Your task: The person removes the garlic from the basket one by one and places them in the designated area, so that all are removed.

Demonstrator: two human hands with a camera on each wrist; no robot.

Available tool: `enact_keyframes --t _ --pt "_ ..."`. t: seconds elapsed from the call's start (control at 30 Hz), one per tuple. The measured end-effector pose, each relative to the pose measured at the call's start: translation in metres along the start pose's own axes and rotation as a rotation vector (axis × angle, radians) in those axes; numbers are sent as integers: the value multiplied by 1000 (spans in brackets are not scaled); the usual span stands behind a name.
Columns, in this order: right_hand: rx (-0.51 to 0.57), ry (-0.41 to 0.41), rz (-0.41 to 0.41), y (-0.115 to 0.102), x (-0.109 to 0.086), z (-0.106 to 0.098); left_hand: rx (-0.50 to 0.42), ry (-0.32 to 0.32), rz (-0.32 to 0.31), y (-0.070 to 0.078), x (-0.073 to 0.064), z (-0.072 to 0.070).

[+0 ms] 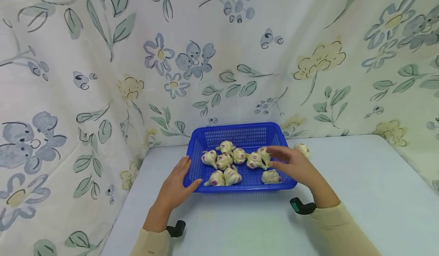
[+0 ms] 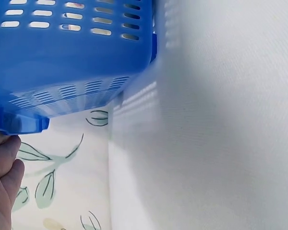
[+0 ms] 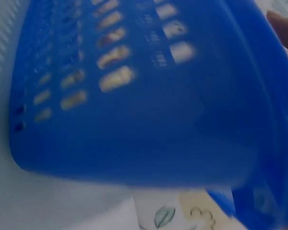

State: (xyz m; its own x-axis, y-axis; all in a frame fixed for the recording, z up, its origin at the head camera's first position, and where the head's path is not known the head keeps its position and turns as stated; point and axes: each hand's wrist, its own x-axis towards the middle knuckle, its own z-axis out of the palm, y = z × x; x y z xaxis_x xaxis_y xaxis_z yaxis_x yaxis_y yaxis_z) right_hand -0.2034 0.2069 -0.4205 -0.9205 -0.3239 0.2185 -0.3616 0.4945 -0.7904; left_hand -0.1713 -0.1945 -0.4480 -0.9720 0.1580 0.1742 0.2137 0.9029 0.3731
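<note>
A blue plastic basket (image 1: 240,188) with slotted walls holds several garlic bulbs (image 1: 224,161), whitish with purple-red marks. My left hand (image 1: 175,185) rests at the basket's left side, its fingers along the rim and its thumb near the front left corner. In the left wrist view its fingertips (image 2: 12,177) touch the underside of the rim. Over the right rim reaches my right hand (image 1: 295,166), thumb and fingers apart. Its fingertips are beside a garlic bulb (image 1: 263,154) in the basket. The right wrist view mostly shows the basket's outer wall (image 3: 182,124), blurred.
Another garlic bulb (image 1: 302,149) lies outside the basket on the white table (image 1: 356,180), behind my right hand. A flower-patterned cloth (image 1: 219,58) hangs behind the table and along its left side. Each wrist carries a small black device (image 1: 302,206).
</note>
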Motion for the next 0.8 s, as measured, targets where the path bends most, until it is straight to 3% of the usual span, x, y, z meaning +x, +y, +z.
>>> enact_keyframes --t 0.13,0.27,0.4,0.57,0.8 --pt "-107 -149 25 -10 7 18 -17 -29 -28 1 -1 1" --pt "-306 -232 99 -18 13 30 -44 -38 -40 0 -1 1" --pt "-427 -283 175 -25 20 36 -67 -30 -47 -1 0 2" --pt "-478 -345 248 -28 25 39 -92 -20 -53 -1 1 4" --pt "-506 -387 254 -25 27 43 -98 -20 -61 -1 1 4"
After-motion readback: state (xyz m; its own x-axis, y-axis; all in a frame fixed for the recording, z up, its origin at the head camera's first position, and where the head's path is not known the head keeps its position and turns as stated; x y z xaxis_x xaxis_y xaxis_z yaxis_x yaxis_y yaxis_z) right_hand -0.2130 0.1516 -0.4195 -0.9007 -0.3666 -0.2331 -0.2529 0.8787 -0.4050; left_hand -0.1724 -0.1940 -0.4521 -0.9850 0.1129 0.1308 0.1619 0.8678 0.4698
